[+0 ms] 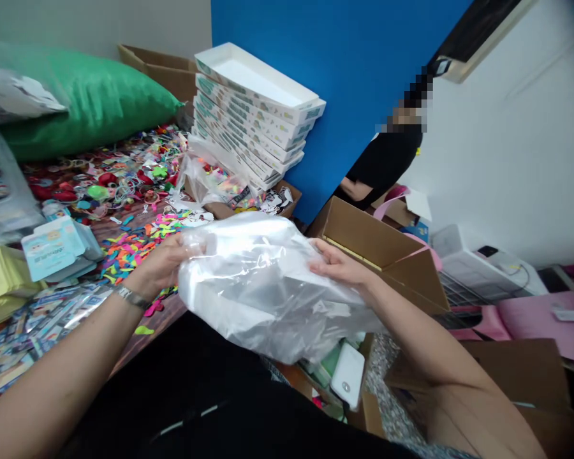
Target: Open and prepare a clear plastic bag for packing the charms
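- The clear plastic bag hangs in front of the person's chest, held up between both hands, above the edge of a wooden table. Its film is creased and glossy, with a grey patch showing through the lower part.
- The left hand has closed around a bunched fold of the plastic at the bag's left end, its fingers curled over the top. A metal wristwatch sits on that wrist.
- The right hand is partly open, its fingers lying across the upper right of the bag. The thumb is out of sight behind the film, so I can't tell whether this hand is truly pinching or only steadying.
- The bag looks light and soft, and it will likely slip and crumple. The bunched folds seem the surest place to hold it — the smooth, taut film offers far less purchase.
- Bright foam cut-outs lie scattered across the table, beyond the left hand, with a tall stack of white trays past them.
- An open cardboard box stands just beyond the right hand.
- Farther off, a co-worker in a black top stands by a blue wall, with neither of that person's hands near the bag.
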`<control>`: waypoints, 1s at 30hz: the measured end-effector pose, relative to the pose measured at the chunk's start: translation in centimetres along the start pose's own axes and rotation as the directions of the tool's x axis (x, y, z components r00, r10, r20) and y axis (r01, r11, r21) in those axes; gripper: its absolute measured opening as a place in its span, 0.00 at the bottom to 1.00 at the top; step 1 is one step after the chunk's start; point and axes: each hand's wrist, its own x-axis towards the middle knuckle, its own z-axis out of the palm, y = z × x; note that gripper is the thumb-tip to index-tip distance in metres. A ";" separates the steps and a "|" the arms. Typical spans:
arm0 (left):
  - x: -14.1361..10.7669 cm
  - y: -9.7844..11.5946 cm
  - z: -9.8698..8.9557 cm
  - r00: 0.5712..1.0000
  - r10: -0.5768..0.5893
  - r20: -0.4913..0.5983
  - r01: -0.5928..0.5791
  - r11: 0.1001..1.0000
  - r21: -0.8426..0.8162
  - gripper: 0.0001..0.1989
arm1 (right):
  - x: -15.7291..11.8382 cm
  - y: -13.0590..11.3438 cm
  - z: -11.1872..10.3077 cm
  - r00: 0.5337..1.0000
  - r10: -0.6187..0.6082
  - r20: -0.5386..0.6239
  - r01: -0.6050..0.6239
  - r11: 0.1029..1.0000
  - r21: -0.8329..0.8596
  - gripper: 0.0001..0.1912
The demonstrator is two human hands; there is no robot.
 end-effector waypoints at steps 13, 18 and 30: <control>-3.2 -12.2 5.0 0.867 -0.298 0.399 0.445 0.823 -0.352 0.36 | -4.6 -3.0 0.9 0.894 0.208 -0.398 -0.021 0.905 0.425 0.53; -4.6 -15.9 7.1 0.870 -0.255 0.423 0.380 0.892 -0.244 0.32 | -4.1 -1.6 1.9 0.861 0.234 -0.452 -0.008 0.895 0.447 0.53; -1.7 -16.0 7.2 0.890 -0.214 0.404 0.350 0.887 -0.302 0.18 | -3.1 -2.2 4.9 0.920 0.215 -0.329 -0.033 0.876 0.481 0.49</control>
